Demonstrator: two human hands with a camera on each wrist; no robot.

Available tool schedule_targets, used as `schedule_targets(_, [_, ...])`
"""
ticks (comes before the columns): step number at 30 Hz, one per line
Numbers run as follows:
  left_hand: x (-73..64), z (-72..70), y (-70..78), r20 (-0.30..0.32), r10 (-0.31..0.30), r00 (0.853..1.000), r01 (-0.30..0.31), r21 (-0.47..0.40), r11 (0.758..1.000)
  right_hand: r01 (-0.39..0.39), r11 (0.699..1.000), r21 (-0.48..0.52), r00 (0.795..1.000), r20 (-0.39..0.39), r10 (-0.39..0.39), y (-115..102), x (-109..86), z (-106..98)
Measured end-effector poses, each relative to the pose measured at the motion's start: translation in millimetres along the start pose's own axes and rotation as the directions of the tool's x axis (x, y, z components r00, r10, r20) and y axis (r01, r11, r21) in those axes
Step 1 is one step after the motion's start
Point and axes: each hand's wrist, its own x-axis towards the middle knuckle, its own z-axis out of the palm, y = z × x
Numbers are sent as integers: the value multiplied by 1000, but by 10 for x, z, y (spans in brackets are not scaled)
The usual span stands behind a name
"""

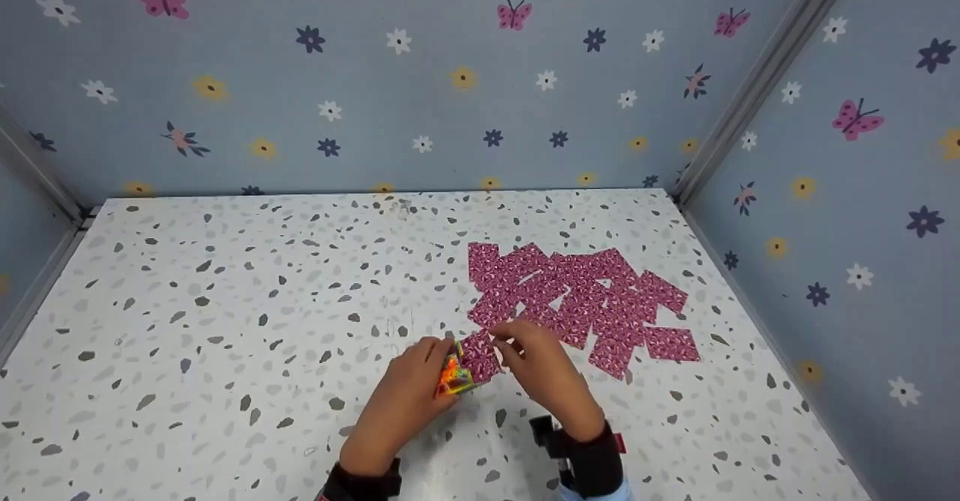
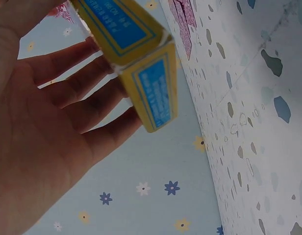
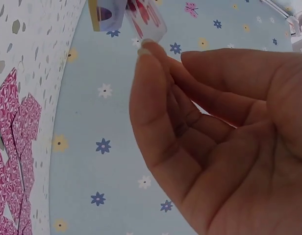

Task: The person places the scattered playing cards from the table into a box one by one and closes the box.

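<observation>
My left hand (image 1: 409, 385) grips a small yellow box with blue printed panels (image 2: 148, 93), its fingers along one side. From above, the box's bright orange and yellow face (image 1: 452, 378) shows beside the fingers. A pink patterned card (image 1: 478, 357) sits at the box, toward my right hand (image 1: 546, 370). In the right wrist view, the right fingers are loosely curled and the thumb stands apart from them. Nothing shows between them. Their tips lie close to a clear-edged piece with red marks (image 3: 150, 22); whether they touch it, I cannot tell.
Several pink patterned cards (image 1: 581, 291) lie spread and overlapping on the speckled white table (image 1: 247, 321), beyond and right of my hands. Blue flowered walls (image 1: 420, 58) stand behind the table and along its right side.
</observation>
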Motion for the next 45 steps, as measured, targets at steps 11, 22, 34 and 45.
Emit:
schedule_targets(11, [1, 18, 5, 21, -24, 999, 25, -4, 1000, 10, 996, -86, 997, 74, -3, -83, 36, 80])
schedule_targets(22, [10, 20, 12, 37, -40, 999, 40, -13, 999, 28, 998, -63, 992, 127, -20, -105, 22, 92])
schedule_targets(34, [13, -7, 23, 77, -82, 994, 84, -25, 996, -134, 989, 56, 990, -39, 137, 340, -25, -239])
schedule_targets(45, [21, -17, 18, 114, -109, 987, 115, -45, 992, -399, 904, 152, 904, -102, 415, 914, -188, -563])
